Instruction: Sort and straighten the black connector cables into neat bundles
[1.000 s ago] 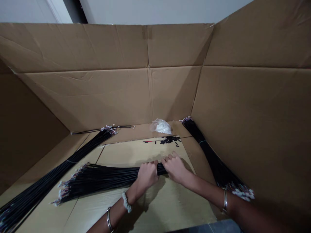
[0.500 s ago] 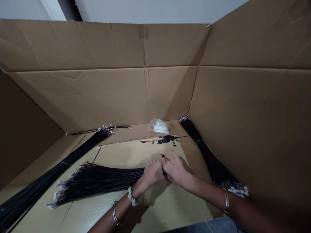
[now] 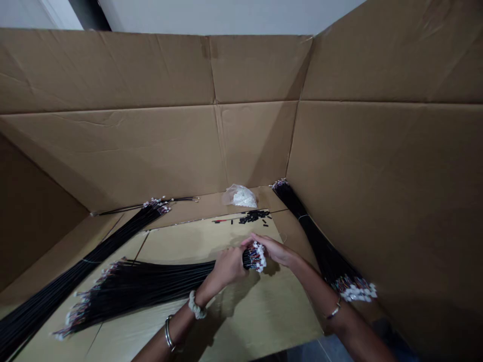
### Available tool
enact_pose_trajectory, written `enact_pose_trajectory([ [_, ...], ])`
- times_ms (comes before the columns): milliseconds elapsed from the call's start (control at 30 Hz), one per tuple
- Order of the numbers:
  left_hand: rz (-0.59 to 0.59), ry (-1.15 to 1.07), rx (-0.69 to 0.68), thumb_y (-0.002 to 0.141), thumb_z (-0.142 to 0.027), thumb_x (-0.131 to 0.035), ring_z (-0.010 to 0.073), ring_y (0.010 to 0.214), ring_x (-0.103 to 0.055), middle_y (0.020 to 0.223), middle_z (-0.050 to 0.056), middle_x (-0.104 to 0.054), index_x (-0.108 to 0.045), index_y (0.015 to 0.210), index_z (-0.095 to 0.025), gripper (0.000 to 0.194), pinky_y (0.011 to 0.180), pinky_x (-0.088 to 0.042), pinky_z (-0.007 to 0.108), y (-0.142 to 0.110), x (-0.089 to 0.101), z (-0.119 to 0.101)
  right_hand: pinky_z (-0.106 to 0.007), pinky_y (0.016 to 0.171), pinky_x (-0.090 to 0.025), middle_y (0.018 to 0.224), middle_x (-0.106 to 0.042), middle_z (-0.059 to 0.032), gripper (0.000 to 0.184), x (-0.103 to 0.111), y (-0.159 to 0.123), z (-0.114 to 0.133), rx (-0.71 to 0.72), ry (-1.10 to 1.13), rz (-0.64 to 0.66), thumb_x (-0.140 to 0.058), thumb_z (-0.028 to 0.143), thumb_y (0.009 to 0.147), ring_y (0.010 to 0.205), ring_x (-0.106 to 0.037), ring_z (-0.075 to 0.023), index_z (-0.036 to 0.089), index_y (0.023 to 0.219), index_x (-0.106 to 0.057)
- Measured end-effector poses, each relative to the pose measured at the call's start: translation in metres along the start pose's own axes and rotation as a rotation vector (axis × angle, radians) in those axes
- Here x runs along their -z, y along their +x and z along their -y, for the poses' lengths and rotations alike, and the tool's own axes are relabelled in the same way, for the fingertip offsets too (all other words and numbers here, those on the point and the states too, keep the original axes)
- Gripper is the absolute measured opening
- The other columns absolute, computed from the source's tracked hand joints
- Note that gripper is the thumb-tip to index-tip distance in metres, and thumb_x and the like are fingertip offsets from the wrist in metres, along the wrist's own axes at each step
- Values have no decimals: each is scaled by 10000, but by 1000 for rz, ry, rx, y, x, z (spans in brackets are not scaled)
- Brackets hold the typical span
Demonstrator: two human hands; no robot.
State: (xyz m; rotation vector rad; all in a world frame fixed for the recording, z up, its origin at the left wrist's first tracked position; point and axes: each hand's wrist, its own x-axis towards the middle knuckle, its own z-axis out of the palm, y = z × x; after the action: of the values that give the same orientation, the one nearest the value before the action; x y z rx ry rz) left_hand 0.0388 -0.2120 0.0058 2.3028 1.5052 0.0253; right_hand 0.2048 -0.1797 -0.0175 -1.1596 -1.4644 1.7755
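Observation:
A thick bundle of black cables (image 3: 162, 279) lies across the board, its left end fanned out into colored wires with white connectors. My left hand (image 3: 230, 264) is closed around the bundle near its right end. Just past that fist, a tight cluster of white connectors (image 3: 258, 257) sticks out on short colored wires. My right hand (image 3: 274, 249) curls against the far side of this end, beside the connectors. Some of its fingers are hidden behind the bundle.
Small black sleeve-like pieces (image 3: 254, 216) lie at the board's back edge, near a clear bag of white parts (image 3: 241, 196). Another tied cable bundle (image 3: 313, 226) rests at right, and one more (image 3: 90, 259) at left. Cardboard walls (image 3: 151, 146) enclose the workspace.
My right hand has turned and shifted from a fist against my left hand to the far side of the bundle end. The white connectors now show. The view has moved slightly.

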Motion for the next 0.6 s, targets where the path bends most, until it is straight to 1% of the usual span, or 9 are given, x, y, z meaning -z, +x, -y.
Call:
enact_pose_trajectory([
  [67,8,0,11,687,-190,-626,291,953,-677,1062,108,-727,-615,1193,-188,505,794,-496,341,-1,3,1,-320,744,-512,946,-722,-108,548,7,1,-12,48,83,-119,-364,566,927,867,-663,-211,144,931,-712],
  [133,11,22,44,691,-206,-627,290,951,-676,1037,109,-733,-652,1114,-173,425,792,-491,335,-1,6,2,-309,747,-501,956,-721,-100,451,25,-6,-19,122,14,-384,-408,510,912,884,-662,-209,171,890,-704],
  [200,7,53,75,693,-200,-615,302,965,-674,1027,115,-735,-658,1096,-165,407,792,-489,342,0,6,4,-301,781,-469,948,-714,-87,294,48,-19,-24,215,-256,-665,-475,387,887,904,-643,-207,189,859,-691],
  [233,4,66,87,690,-193,-611,308,971,-674,1026,117,-735,-655,1102,-167,416,792,-490,347,1,5,5,-306,775,-455,921,-709,-80,240,57,-26,-26,196,-438,-712,-491,332,876,880,-636,-210,198,857,-690],
  [267,1,75,98,689,-190,-608,312,971,-676,1024,117,-736,-653,1108,-172,422,791,-491,352,3,4,6,-308,760,-443,890,-701,-78,190,64,-32,-29,144,-617,-719,-516,278,854,855,-628,-215,200,840,-689],
  [333,-6,84,109,691,-196,-613,320,969,-678,1018,120,-737,-653,1110,-176,422,794,-494,363,7,-1,9,-312,782,-422,932,-678,-89,112,70,-41,-37,84,-906,-667,-585,188,794,906,-604,-232,191,836,-689],
  [400,-21,89,114,692,-202,-619,332,973,-678,1012,132,-736,-655,1104,-169,415,802,-495,378,9,-6,11,-317,821,-405,989,-650,-97,144,68,-44,-45,65,-1079,-628,-624,146,765,964,-576,-241,191,884,-693],
  [500,-31,96,109,694,-185,-609,341,957,-683,996,144,-737,-659,1097,-158,408,788,-497,384,10,-10,12,-319,831,-395,1007,-617,-93,164,64,-42,-54,93,-1163,-632,-599,145,806,981,-545,-235,211,923,-694],
  [600,-20,92,119,691,-177,-609,343,945,-684,995,149,-736,-655,1102,-157,414,767,-494,375,8,-10,10,-327,824,-395,972,-608,-93,152,66,-39,-59,180,-1120,-633,-546,156,849,942,-527,-228,210,839,-688],
])
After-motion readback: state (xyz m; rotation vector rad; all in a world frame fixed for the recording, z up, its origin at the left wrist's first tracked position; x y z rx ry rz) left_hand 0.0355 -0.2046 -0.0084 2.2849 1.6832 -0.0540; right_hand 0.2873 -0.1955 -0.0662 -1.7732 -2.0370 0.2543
